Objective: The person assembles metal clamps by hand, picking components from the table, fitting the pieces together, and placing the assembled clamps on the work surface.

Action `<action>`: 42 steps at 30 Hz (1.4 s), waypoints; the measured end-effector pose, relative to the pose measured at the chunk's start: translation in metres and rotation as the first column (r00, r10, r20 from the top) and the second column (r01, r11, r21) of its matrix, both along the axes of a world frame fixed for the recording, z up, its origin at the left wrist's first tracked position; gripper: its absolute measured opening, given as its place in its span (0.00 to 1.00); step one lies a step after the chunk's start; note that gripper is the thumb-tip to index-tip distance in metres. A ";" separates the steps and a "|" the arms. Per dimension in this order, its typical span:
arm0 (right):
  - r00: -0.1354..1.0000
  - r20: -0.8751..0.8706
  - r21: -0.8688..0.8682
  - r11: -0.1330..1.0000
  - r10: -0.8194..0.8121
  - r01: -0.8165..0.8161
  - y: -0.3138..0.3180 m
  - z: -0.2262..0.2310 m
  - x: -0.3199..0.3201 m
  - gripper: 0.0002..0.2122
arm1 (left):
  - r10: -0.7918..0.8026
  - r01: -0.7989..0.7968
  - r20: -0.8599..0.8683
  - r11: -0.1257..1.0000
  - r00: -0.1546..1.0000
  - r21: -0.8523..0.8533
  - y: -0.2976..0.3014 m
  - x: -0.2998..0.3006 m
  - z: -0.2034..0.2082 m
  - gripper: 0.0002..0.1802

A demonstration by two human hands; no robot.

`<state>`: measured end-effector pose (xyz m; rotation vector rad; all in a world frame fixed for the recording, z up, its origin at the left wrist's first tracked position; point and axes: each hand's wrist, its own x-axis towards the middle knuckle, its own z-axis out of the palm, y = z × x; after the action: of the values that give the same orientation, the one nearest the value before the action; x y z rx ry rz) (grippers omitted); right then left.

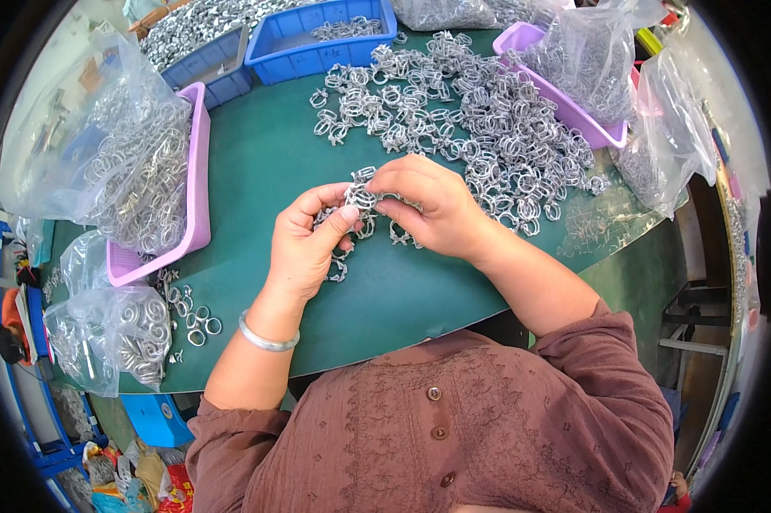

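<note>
Over the green table [257, 154] my hands meet at a small cluster of silver metal rings [362, 197]. My left hand [304, 231] is closed, with thumb and fingers pinching the cluster from the left. From the other side my right hand [437, 205] is also closed, its thumb and forefinger pinched on the cluster's right edge. More rings show beneath and between the hands, partly hidden by the fingers. A large heap of the same silver rings [505, 128] spreads beyond my right hand.
To the left stands a purple tray [199, 179] with bagged metal pieces; loose rings [197, 325] and a bag of spiral pieces [146, 329] lie nearer. Blue bins [270, 64] line the far edge. Another purple tray [565, 107] holds a clear bag [586, 68] at the right.
</note>
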<state>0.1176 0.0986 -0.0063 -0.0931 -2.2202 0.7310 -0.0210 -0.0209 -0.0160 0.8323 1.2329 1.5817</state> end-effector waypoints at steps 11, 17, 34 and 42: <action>0.999 -0.031 -0.138 0.990 0.006 -0.011 -0.002 0.003 0.002 0.16 | 0.008 -0.006 -0.073 0.999 0.997 0.032 0.000 0.000 -0.003 0.15; 0.999 -0.051 -0.151 0.988 0.012 -0.020 -0.002 0.004 0.002 0.16 | 0.001 0.002 -0.082 0.999 0.997 0.045 0.000 0.000 -0.003 0.15; 0.998 -0.054 -0.150 0.988 0.027 -0.035 -0.001 0.003 0.002 0.14 | -0.049 0.053 0.079 0.998 0.996 -0.045 0.000 -0.002 -0.004 0.13; 0.998 -0.053 -0.150 0.988 0.027 -0.034 -0.001 0.003 0.003 0.14 | -0.061 0.069 0.124 0.996 0.990 -0.055 0.000 -0.003 -0.003 0.13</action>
<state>0.1204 0.0972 -0.0031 -0.1143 -2.1206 0.9079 -0.0239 -0.0209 -0.0189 0.7197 1.1480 1.5137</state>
